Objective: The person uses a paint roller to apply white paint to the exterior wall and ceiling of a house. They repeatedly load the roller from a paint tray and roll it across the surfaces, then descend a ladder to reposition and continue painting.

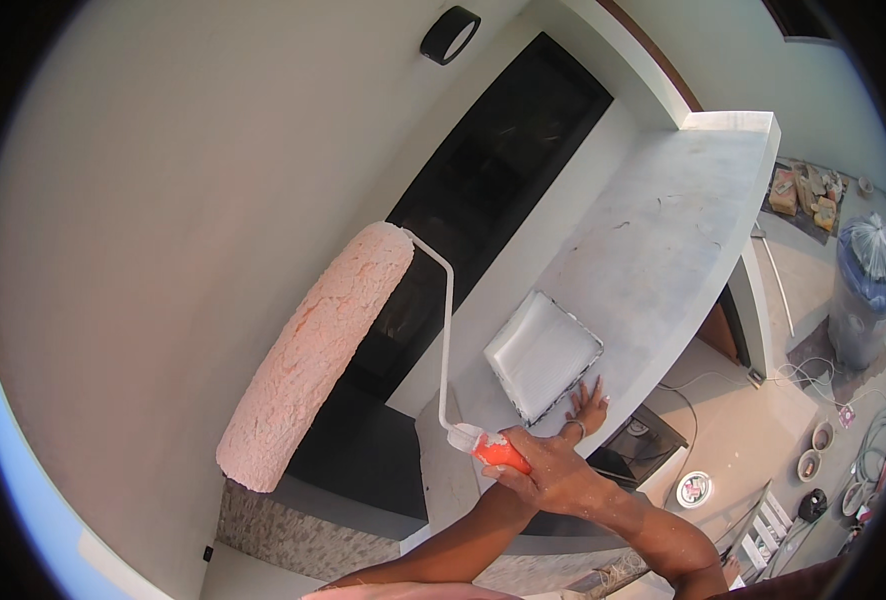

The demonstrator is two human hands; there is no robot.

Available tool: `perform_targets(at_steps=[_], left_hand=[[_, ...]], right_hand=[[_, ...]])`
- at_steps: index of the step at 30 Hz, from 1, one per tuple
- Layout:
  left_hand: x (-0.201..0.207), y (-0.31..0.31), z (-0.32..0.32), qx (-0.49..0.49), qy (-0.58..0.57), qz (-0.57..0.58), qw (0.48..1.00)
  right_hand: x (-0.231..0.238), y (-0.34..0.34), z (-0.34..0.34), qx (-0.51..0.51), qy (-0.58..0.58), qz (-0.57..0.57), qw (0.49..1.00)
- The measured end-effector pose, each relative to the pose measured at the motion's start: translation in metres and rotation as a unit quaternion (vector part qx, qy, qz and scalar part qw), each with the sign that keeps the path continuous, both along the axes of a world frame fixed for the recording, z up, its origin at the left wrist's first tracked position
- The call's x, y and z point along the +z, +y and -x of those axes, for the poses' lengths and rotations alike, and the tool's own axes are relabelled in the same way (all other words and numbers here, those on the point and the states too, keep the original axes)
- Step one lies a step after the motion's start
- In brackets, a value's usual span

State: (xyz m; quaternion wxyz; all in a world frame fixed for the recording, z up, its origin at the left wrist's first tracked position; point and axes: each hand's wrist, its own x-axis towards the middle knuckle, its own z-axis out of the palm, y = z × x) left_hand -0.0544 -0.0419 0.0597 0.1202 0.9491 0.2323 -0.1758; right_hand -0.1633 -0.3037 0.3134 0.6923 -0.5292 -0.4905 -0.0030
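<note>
My right hand [550,472] is closed round the orange handle of a paint roller [315,355]. The roller's thick, pale pink nap sleeve is raised to the left, close to the wall, and its thin white frame bends down to the grip. Under the right wrist my left arm crosses over. My left hand [589,408], a band round its wrist, lies with fingers spread on the pale ledge [653,235]. Beside those fingers, a paint tray [543,350] with a white inside and paint-smeared dark edges rests on the ledge.
A smooth pale wall [163,220] fills the left, with a black round light fitting [450,35] above. A long dark panel [503,150] runs behind the ledge. Below right, the floor holds a white bucket [694,489], a small white ladder [763,530], a plastic-wrapped barrel [858,300] and loose cables.
</note>
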Motion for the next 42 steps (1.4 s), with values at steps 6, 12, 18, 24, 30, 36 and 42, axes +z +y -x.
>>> perform_targets(at_steps=[6,12,18,24,30,36,42], left_hand=[[-0.04,0.019,0.018,-0.26,-0.177,-0.551,0.773],[-0.026,0.017,0.0,-0.021,0.014,-0.049,0.998],[-0.01,0.007,-0.001,-0.003,0.008,-0.009,1.0],[-0.011,0.007,-0.002,-0.002,0.008,0.01,1.0],[-0.008,0.006,-0.002,-0.007,0.011,0.002,1.0],[-0.006,0.006,-0.003,-0.005,0.017,0.008,1.0],[-0.007,0.006,-0.002,-0.008,0.016,0.008,1.0]], right_hand=[[0.009,0.0,-0.037,-0.246,-0.158,-0.104,0.951],[0.036,0.0,-0.022,-0.246,-0.174,-0.163,0.94],[0.057,0.005,-0.014,-0.236,-0.175,-0.191,0.937],[0.055,0.019,-0.012,-0.213,-0.161,-0.161,0.95],[0.052,0.031,-0.014,-0.167,-0.138,-0.142,0.966],[0.055,0.03,-0.005,-0.131,-0.12,-0.157,0.972],[0.057,0.028,0.007,-0.133,-0.124,-0.203,0.962]])
